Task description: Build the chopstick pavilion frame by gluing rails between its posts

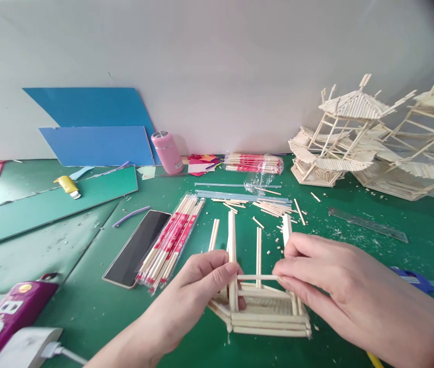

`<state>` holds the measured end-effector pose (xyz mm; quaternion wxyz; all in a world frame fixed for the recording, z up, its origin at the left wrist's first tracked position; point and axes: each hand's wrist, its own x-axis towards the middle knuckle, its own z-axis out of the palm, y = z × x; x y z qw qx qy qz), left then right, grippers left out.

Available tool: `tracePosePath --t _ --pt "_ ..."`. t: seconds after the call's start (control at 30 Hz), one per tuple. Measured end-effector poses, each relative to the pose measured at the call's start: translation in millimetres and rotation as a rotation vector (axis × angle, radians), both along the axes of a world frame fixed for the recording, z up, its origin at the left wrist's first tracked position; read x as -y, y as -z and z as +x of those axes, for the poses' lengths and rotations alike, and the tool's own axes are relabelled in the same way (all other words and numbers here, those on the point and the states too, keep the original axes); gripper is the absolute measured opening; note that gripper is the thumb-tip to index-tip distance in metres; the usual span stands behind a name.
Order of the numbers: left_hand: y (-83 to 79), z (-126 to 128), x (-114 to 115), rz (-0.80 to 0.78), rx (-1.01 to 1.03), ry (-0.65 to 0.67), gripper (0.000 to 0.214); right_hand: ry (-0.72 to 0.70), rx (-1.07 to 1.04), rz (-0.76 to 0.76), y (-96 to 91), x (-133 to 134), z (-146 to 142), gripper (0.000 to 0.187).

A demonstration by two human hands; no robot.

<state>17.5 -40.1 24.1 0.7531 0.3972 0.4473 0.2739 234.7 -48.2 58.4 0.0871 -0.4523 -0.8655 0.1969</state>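
Covering the whole work area is a shiny green tabletop point(86, 317), dusted with pale crumbs and loose wooden stick offcuts point(274, 208), running back to a plain pale grey wall point(209, 66). Over at back right stands a tan stick-built tower with a pointed roof point(349, 159), and a pink cylindrical bottle point(167, 153) sits by the wall. Front and centre, between both hands, is a pale open-topped wooden stick frame point(268, 325): angular base, low stacked-stick walls, doubled-up posts. Left hand point(201, 281) is closed round its front left post, thumb in front; right hand point(332, 276) pinches one end of a thin pale stick point(258, 277), roughly level.
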Motion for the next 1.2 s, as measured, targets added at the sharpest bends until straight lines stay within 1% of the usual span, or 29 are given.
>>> tracePosePath --t 0.17,0.37,0.6,0.77,0.9,1.0,1.1,1.2 --pt "-3.5 1 0 -0.001 0.01 0.024 0.025 0.008 -0.01 -0.004 0.5 1 -1 0.025" --pt "-2.1 1 0 0.002 -0.016 0.012 0.028 0.017 -0.042 -0.025 0.7 2 -1 0.025" --pt "-5.6 5 -3 0.046 -0.056 0.08 0.03 0.034 -0.048 -0.03 -0.8 3 -1 0.024" --pt "-6.9 6 -2 0.039 -0.096 0.063 0.028 0.051 -0.012 -0.056 -3.7 5 -3 0.027" --pt "-6.3 5 -2 0.061 -0.116 0.06 0.026 0.056 0.008 -0.068 -7.3 6 -4 0.028" --pt "-6.0 4 -3 0.078 -0.129 0.066 0.025 0.058 -0.035 -0.107 -10.6 4 -1 0.027" --pt "-5.6 4 -4 0.082 -0.153 0.065 0.026 0.073 -0.135 -0.128 -11.6 -1 6 0.027" --pt "-4.8 3 -4 0.076 -0.169 0.052 0.029 0.137 -0.275 -0.148 -6.5 -4 15 0.024"
